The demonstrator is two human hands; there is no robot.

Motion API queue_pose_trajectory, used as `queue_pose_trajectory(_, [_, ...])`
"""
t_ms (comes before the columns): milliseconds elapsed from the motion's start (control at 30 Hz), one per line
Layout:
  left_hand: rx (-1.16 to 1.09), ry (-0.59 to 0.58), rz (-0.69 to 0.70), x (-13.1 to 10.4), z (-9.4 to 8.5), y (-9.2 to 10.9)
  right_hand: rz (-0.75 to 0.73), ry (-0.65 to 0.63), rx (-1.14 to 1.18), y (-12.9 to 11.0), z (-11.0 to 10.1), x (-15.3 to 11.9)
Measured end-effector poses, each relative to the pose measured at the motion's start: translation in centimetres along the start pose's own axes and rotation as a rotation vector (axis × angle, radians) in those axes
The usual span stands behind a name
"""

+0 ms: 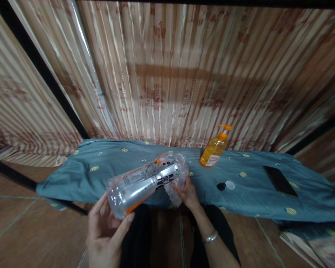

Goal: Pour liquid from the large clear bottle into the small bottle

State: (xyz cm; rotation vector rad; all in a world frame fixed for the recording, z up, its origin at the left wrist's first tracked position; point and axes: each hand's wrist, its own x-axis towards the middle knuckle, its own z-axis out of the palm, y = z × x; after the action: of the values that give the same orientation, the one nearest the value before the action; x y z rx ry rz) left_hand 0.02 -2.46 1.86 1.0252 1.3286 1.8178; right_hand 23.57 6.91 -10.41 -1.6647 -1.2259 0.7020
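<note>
A large clear plastic bottle [147, 182] with a silver and orange label is held tilted above the front edge of the cloth-covered surface. My left hand [106, 227] grips its base, thumb below and fingers behind. At the other end, near the neck, my right hand [188, 193] presses a crumpled white tissue [173, 195] against the bottle's side. A silver bracelet is on my right wrist. Part of the right fingers is hidden behind the bottle and the tissue.
On the blue-green patterned cloth [248, 201] stand an orange pump bottle [213, 150] and, nearer, a small black item [221, 186] beside a white disc [230, 185]. A black phone [280, 181] lies at the right. A striped curtain [162, 74] hangs behind, with dark frame bars [44, 70] alongside.
</note>
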Motion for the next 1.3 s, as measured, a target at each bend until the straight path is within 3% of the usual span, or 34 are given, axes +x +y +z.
queue_pose_trajectory(1300, [0.002,0.007,0.025,-0.04,0.05,0.27,-0.038,0.003,-0.013,0.08,-0.02,-0.12])
